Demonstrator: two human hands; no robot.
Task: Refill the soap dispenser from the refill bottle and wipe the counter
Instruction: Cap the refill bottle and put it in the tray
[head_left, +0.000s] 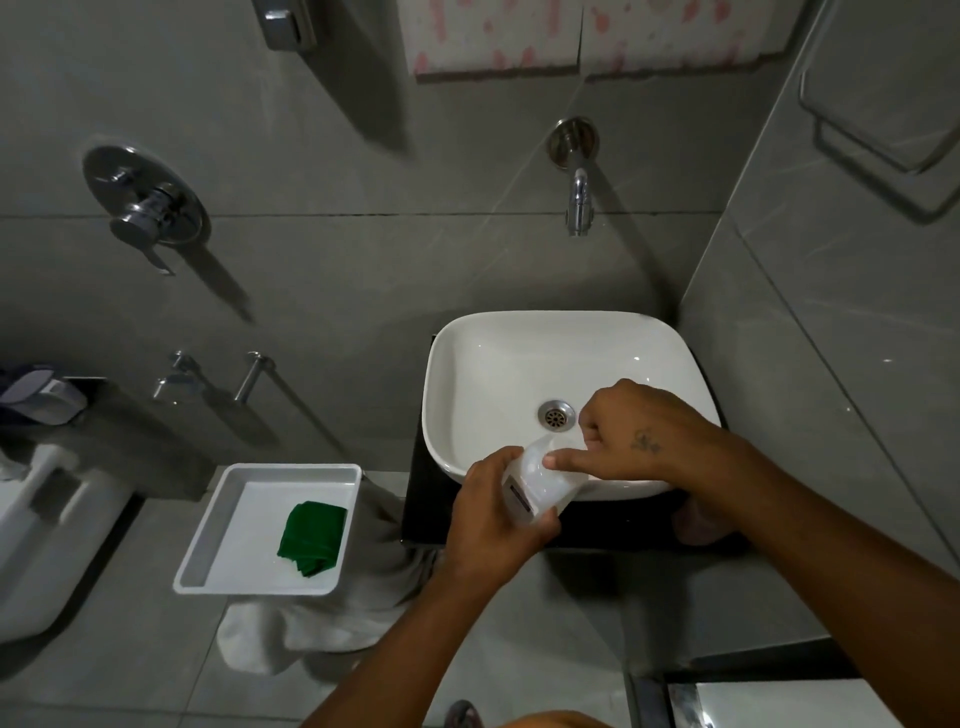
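Observation:
A translucent white plastic bottle (540, 480) is held over the front rim of the white basin (467, 364). My left hand (493, 519) grips its body from below and the left. My right hand (634, 431) closes on its upper end, thumb pressed along the side; the cap or pump under those fingers is hidden. Whether this is the dispenser or the refill bottle, I cannot tell. A folded green cloth (311, 538) lies in a white tray (208, 525) to the left. The dark counter (421, 499) under the basin shows at its left and front.
A wall spout (579, 202) hangs above the basin, with a drain (556, 414) at its centre. A chrome mixer handle (148, 213) is on the left wall. A toilet (47, 525) stands at far left. White fabric (291, 629) bunches beneath the tray.

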